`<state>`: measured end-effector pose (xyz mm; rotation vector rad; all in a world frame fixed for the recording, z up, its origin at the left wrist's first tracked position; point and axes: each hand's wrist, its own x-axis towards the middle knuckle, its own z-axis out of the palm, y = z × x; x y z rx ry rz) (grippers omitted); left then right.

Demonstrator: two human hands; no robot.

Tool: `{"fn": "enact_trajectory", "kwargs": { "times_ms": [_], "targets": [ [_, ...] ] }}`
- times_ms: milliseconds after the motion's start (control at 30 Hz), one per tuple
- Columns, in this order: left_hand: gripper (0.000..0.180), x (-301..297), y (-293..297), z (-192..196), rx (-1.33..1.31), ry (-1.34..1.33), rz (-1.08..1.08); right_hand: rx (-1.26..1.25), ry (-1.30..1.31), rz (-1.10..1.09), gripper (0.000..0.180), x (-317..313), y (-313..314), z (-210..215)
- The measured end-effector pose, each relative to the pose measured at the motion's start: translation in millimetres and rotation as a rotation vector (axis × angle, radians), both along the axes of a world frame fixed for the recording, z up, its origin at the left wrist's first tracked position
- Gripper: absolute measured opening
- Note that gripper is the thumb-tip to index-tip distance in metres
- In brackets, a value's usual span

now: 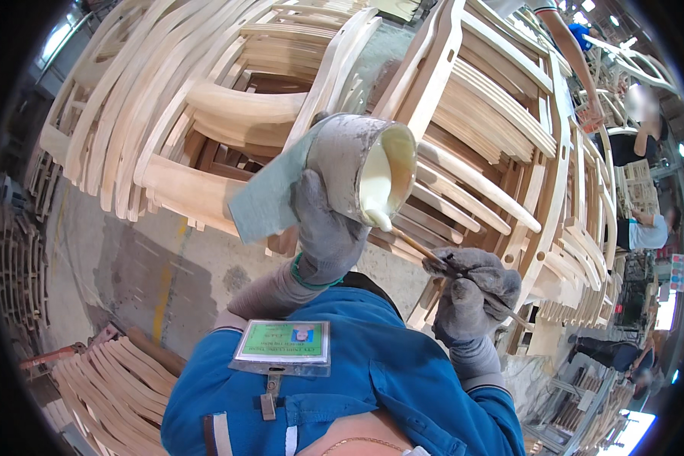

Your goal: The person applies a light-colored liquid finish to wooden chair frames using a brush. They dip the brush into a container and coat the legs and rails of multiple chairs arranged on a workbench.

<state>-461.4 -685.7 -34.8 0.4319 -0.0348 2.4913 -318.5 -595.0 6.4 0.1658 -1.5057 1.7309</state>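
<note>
a round, grey-white pot (342,163) is gripped by the gloved left hand (328,228), whose fingers are closed about its side. the pot is held up in front of the wooden frames (433,83), tilted so that its mouth is turned toward the right. cream-coloured liquid (376,182) is seen inside, and a blob of the same colour is hung at the lower lip; whether the tip of the stick is coated by it cannot be told. a flat, pale grey-green sheet (270,186) is held beside the pot, jutting out to the left; how it is pinned is partly hidden by the left hand.

a thin wooden stick (412,243) is gripped by the gloved right hand (475,292), with the fingers closed around it. its upper end is brought to the pot's lower lip, and its other end is pointed down and to the right, past the glove.

a blue shirt (319,395) is worn, with a badge (283,343) clipped to it. at the upper right, the frames are reached over by a co-worker's arm (574,64).
</note>
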Motion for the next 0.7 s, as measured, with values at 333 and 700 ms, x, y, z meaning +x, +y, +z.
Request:
{"fn": "enact_trajectory", "kwargs": {
  "times_ms": [333, 700],
  "targets": [
    [0.058, -1, 16, 17, -0.485, -0.144, 0.213, 0.362, -0.352, 0.002, 0.015, -75, 160, 90],
    [0.094, -11, -8, -9, -1.196, 0.534, 0.964, 0.364, -0.608, 0.006, 0.036, -217, 311, 90]
  ]
}}
